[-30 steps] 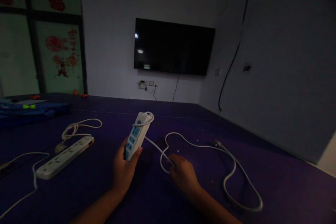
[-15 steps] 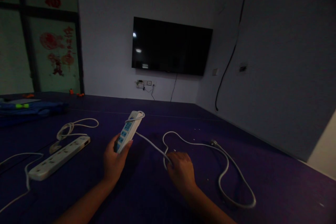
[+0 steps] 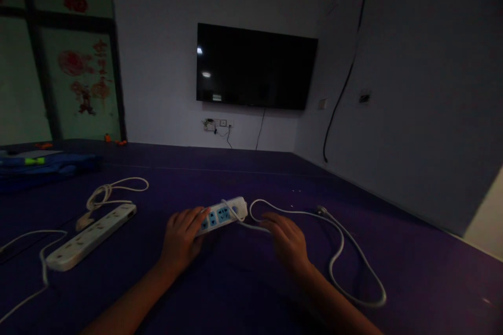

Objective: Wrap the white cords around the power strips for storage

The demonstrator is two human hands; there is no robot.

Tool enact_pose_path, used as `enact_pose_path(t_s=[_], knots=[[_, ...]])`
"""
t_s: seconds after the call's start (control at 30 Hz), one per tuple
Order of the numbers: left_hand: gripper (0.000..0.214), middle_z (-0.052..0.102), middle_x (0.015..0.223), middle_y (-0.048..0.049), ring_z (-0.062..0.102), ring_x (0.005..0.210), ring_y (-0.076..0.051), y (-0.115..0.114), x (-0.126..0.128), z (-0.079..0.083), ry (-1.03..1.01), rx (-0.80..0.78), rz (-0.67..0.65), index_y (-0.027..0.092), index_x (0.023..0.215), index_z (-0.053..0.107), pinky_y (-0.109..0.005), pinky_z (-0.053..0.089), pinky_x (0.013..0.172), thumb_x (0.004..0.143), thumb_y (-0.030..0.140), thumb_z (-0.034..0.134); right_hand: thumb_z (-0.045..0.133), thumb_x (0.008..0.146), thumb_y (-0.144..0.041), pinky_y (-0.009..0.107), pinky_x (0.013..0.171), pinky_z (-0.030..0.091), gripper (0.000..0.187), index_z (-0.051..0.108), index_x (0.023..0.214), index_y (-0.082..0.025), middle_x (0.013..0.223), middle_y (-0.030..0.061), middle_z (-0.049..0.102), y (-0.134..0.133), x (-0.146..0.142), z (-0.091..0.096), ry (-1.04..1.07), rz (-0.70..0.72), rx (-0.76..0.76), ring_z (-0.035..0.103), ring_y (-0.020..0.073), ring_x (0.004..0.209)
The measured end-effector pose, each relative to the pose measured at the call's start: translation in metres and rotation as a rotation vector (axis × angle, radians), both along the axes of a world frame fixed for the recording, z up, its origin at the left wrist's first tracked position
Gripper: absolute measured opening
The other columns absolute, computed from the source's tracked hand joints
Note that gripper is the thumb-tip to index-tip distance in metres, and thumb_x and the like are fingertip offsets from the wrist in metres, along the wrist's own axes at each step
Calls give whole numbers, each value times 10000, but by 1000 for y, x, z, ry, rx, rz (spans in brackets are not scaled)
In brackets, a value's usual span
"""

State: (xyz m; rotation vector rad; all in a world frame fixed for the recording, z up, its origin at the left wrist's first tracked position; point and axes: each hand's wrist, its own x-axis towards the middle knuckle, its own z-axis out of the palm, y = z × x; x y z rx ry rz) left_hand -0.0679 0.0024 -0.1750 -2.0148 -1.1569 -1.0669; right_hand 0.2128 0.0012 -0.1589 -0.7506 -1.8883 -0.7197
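On a purple surface (image 3: 239, 282), the person's left hand (image 3: 181, 238) grips the near end of a strip (image 3: 223, 215), fingers over its top. The strip, white with blue sockets, lies slantwise in front of the person, between the two hands; whether its underside touches the surface cannot be told. A cord (image 3: 293, 212) loops over its far end and runs to the right hand (image 3: 287, 241), whose fingers are bent; whether they pinch the cord cannot be told. To the right the cord sweeps round in a wide curve, its plug (image 3: 322, 211) lying beyond that hand. Well apart on the left lies a second strip (image 3: 92, 238). Farther off are blue cloth (image 3: 55, 165) and, on the wall, a TV (image 3: 257, 66).
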Motion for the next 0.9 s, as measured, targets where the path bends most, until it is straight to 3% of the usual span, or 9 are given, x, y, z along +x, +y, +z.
enact_pose_path(t_s=[0.17, 0.37, 0.47, 0.57, 0.67, 0.77, 0.9], knots=[[485, 623, 1147, -67, 520, 1042, -234, -9, 9, 6, 144, 41, -82, 234, 1284, 475, -397, 340, 892, 809, 129, 478, 411, 849, -69, 213, 635, 490, 313, 572, 1065, -228, 946, 41, 686, 2, 17, 5, 148, -88, 37, 658, 129, 789], [530, 603, 1173, -81, 510, 1071, -238, -17, 19, 7, 198, -143, -257, 244, 1299, 458, -425, 353, 907, 788, 107, 480, 381, 873, -113, 182, 500, 441, 275, 600, 1020, -192, 688, 20, 661, -3, 14, 10, 96, 47, -10, 609, 104, 547], [501, 608, 1166, -92, 531, 1060, -250, -25, 28, 10, 117, -376, -412, 271, 1273, 493, -432, 385, 893, 779, 234, 571, 361, 867, -143, 196, 533, 454, 287, 613, 999, -184, 726, 40, 674, -5, 15, 13, 158, 46, -144, 626, 122, 589], [559, 621, 1144, -92, 554, 1039, -270, -35, 38, 13, -24, -612, -538, 297, 1217, 552, -444, 407, 899, 684, 378, 699, 325, 873, -177, 228, 602, 473, 317, 613, 1005, -187, 811, 58, 689, -6, 17, 17, 282, -58, -359, 646, 151, 669], [615, 620, 1146, -90, 552, 1063, -273, -45, 45, 11, -188, -744, -664, 311, 1190, 577, -428, 414, 924, 614, 424, 759, 294, 882, -183, 234, 609, 466, 341, 605, 1020, -189, 815, 53, 693, -7, 17, 22, 327, -106, -496, 646, 160, 677], [646, 603, 1166, -99, 541, 1095, -269, -52, 49, 4, -335, -835, -765, 307, 1193, 579, -396, 431, 926, 590, 423, 779, 320, 859, -126, 227, 645, 454, 343, 596, 1047, -205, 891, 49, 703, -6, 14, 27, 198, -147, -603, 661, 165, 758], [655, 576, 1203, -108, 518, 1133, -280, -55, 51, -2, -496, -957, -823, 291, 1166, 603, -411, 416, 954, 554, 410, 804, 374, 848, -100, 219, 627, 437, 342, 587, 1069, -251, 989, 35, 696, -2, 7, 28, -76, -318, -765, 668, 172, 806]])
